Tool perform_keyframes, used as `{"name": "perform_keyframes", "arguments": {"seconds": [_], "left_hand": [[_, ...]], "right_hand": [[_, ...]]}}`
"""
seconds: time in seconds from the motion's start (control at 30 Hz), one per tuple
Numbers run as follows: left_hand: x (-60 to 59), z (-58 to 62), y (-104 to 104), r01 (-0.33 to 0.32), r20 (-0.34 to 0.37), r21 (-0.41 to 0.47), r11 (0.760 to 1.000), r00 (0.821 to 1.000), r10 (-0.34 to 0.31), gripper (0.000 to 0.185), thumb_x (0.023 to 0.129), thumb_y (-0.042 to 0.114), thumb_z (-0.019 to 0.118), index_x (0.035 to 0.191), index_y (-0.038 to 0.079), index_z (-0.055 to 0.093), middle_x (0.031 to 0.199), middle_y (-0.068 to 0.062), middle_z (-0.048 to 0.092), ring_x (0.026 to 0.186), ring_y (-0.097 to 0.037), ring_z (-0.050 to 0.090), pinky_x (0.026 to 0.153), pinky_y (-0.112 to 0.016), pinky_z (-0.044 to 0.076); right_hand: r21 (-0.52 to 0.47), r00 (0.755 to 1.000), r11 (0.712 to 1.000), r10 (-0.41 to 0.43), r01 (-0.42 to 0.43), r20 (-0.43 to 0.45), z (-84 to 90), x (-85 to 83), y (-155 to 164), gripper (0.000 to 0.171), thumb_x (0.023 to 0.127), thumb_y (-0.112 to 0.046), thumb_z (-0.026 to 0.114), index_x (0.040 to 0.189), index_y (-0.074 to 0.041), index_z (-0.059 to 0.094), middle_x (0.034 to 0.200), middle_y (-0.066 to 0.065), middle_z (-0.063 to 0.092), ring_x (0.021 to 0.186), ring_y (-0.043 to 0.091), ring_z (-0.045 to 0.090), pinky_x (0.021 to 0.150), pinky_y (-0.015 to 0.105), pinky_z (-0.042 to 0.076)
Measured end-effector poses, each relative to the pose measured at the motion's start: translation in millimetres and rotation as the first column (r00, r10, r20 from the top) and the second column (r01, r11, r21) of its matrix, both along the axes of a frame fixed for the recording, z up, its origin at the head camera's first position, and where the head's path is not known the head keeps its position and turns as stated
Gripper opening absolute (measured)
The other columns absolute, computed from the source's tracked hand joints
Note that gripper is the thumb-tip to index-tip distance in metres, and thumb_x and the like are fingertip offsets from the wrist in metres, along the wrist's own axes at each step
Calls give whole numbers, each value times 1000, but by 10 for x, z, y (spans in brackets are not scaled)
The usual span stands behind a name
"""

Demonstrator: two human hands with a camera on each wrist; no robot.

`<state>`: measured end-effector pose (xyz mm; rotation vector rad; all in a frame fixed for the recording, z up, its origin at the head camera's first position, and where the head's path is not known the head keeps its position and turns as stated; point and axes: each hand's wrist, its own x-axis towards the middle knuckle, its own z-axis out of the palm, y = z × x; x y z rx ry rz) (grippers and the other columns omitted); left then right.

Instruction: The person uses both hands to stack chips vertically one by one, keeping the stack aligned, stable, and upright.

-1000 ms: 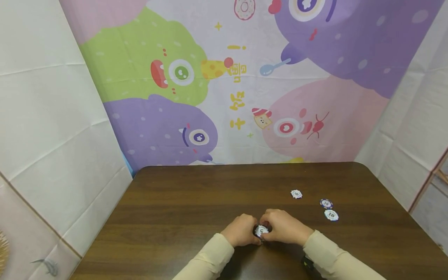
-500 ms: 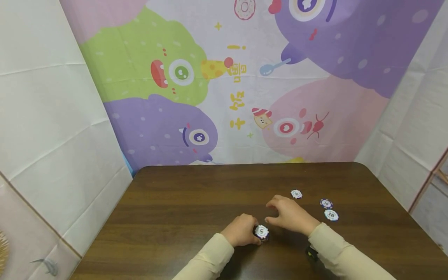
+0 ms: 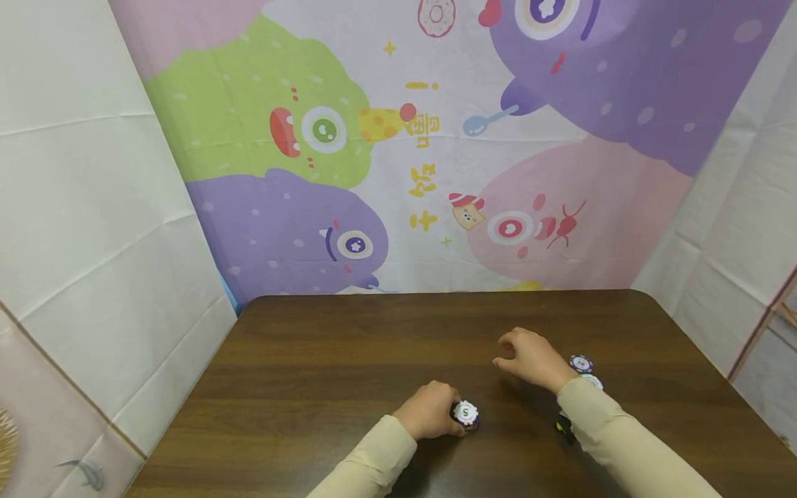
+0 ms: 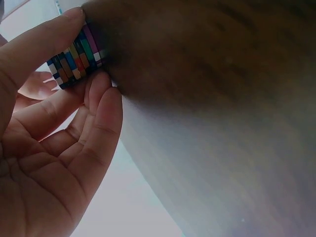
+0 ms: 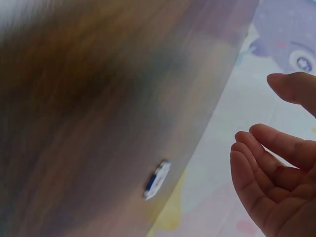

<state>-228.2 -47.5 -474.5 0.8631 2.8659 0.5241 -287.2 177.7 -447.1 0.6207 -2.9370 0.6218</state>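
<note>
My left hand [image 3: 448, 413] grips a short stack of poker chips [image 3: 465, 413] standing on the dark wooden table [image 3: 349, 360]; the top chip is white with a 5. In the left wrist view the thumb and fingers [image 4: 101, 91] clasp the stack's striped, many-coloured edge [image 4: 76, 61]. My right hand [image 3: 501, 351] hovers over the table to the right with loosely bent fingers, holding nothing. The right wrist view shows its fingers [image 5: 266, 163] apart and a white-and-blue chip [image 5: 157, 179] lying flat on the table below them.
A blue chip [image 3: 580, 363] lies just right of my right hand. A white chip [image 3: 593, 379] beside it is partly covered by the sleeve. A cartoon monster cloth [image 3: 436, 138] hangs behind the table, with white sheets at both sides.
My right hand let go of the stack and moved up and to the right, now covering the lone white chip. The left hand kept its hold on the stack.
</note>
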Motion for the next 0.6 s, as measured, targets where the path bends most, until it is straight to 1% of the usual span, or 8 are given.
{"name": "perform_keyframes", "arguments": {"seconds": [0.17, 0.27, 0.43, 0.6], "left_hand": [[-1, -4, 1, -3, -2, 0, 1000, 1000, 3, 25, 67, 23, 89, 75, 12, 69, 71, 7, 64, 60, -2, 50, 59, -19, 42], [3, -2, 2, -6, 6, 1, 1000, 1000, 6, 24, 67, 23, 89, 76, 12, 69, 71, 7, 64, 60, -2, 50, 59, -19, 42], [3, 5, 3, -8, 6, -2, 1000, 1000, 8, 25, 68, 24, 88, 78, 11, 70, 73, 7, 65, 61, -2, 50, 59, -19, 43], [9, 12, -2, -7, 6, -4, 1000, 1000, 7, 25, 67, 24, 88, 78, 11, 69, 73, 6, 65, 62, -2, 50, 60, -19, 43]], "right_hand": [[17, 999, 999, -46, 46, 19, -40, -139, 100, 42, 85, -24, 73, 113, 6, 66, 105, 19, 69, 90, 29, 67, 81, 47, 53], [28, 998, 998, -58, 58, 19, -66, -201, 149, 42, 84, -23, 73, 112, 7, 66, 106, 21, 69, 90, 31, 66, 82, 49, 52], [40, 996, 996, -82, 81, 28, -111, -286, 211, 42, 85, -23, 72, 112, 9, 65, 109, 24, 66, 99, 39, 64, 87, 52, 50], [66, 994, 993, -100, 97, 39, -184, -369, 247, 44, 84, -24, 72, 110, 11, 65, 106, 26, 66, 96, 40, 63, 86, 52, 50]]}}
